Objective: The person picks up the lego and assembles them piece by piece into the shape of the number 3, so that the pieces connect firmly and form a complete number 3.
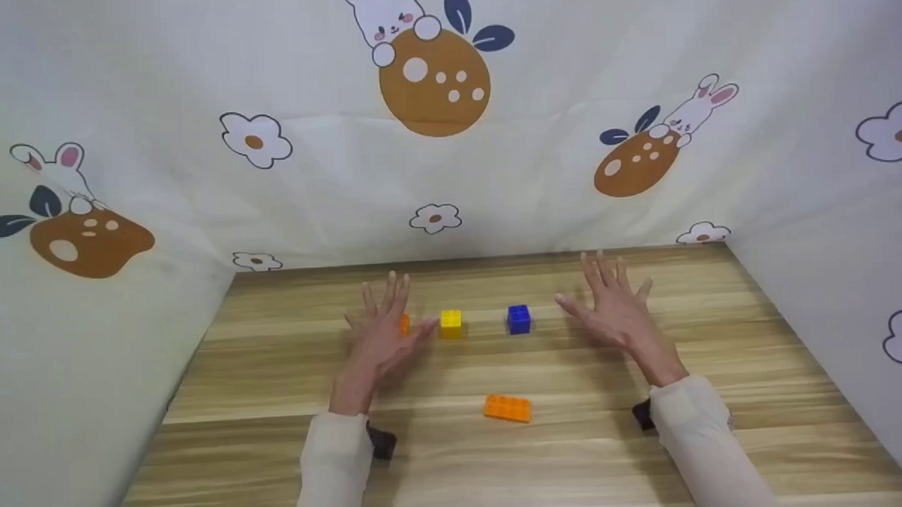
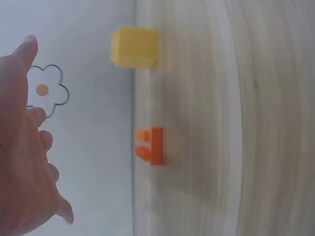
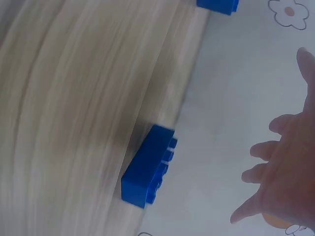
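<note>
My left hand (image 1: 382,335) is held with fingers spread over an orange brick (image 1: 405,324), which it mostly hides in the head view. The left wrist view shows that small orange brick (image 2: 155,146) on the table, apart from the palm. A yellow brick (image 1: 451,324) stands just right of the left thumb. Fingers splayed, my right hand (image 1: 614,311) holds nothing; a long blue brick (image 3: 147,164) lies near it in the right wrist view, hidden by the hand in the head view. Left of the right thumb sits a square blue brick (image 1: 518,319).
A flat orange brick (image 1: 507,408) lies nearer the front, between the forearms. The wooden table (image 1: 458,471) is enclosed at the back and both sides by a pale curtain (image 1: 329,190) printed with rabbits and flowers.
</note>
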`<state>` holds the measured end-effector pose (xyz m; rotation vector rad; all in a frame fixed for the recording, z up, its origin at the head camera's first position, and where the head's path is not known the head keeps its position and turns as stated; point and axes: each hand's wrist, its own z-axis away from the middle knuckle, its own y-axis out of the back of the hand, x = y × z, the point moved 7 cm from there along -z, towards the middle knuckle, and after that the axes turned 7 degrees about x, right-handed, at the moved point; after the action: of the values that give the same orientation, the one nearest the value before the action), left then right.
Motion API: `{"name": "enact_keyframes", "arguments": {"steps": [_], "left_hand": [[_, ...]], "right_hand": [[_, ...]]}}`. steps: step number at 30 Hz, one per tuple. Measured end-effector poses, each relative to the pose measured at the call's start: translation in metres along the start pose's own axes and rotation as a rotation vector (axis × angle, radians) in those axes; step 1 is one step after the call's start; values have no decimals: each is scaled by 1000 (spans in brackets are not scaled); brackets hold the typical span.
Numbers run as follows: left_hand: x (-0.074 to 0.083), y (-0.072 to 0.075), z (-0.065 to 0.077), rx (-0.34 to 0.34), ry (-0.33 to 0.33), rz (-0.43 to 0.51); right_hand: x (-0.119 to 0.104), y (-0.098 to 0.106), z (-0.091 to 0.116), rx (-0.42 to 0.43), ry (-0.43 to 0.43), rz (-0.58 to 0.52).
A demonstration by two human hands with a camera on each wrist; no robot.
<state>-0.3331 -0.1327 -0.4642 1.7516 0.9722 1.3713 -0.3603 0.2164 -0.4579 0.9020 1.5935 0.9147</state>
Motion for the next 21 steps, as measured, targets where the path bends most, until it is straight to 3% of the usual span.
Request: {"name": "enact_keyframes", "arguments": {"steps": [6, 13, 21], "left_hand": [[22, 4, 11, 18, -56, 210], [43, -5, 22, -15, -73, 597], [51, -16, 28, -1, -100, 789]], "right_hand": [[-20, -9, 3, -18, -9, -153], [-35, -9, 1, 2, -24, -436], [-35, -20, -4, 33, -62, -739]]}}
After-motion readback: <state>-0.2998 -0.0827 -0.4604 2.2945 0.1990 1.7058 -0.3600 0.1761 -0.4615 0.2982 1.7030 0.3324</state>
